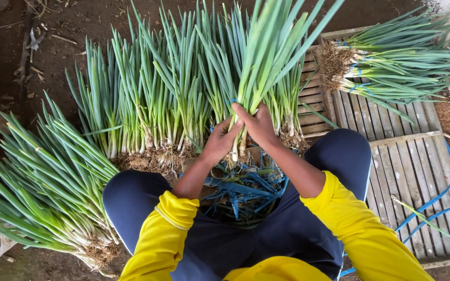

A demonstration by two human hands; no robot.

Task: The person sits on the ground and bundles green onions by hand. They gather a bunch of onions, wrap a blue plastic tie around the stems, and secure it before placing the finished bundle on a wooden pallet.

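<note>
1. The loose green onions (157, 104) lie in a wide fan on the dirt floor (53, 47), from about 9 o'clock round to 12 o'clock of the hands, roots toward the person and leaves pointing away.
2. A second heap (37, 192) lies at 8 o'clock of the hands, just beside the left knee, its roots turned toward 5 o'clock.
3. The wooden pallet (407, 161) sits at 3 o'clock. A tied bundle (391, 67) rests on its far end at about 2 o'clock, well apart from the hands, roots pointing to 9 o'clock.
4. A tangle of blue plastic straps (246, 190) lies between the knees, directly at 6 o'clock below the hands.
5. The held bunch (261, 57) stands centre frame. Its long axis runs from 6 to 12 o'clock with a slight lean toward 1 o'clock, roots down, leaves up.
6. The right hand (259, 125) is clenched around the bunch's lower stalks from the 3 o'clock side.
7. The left hand (221, 139) grasps the same stalks from 9 o'clock, slightly lower and nearer the roots; both hands touch each other.
8. A blue strap end (232, 101) shows just above the fingers, at 12 o'clock of the grip.
</note>
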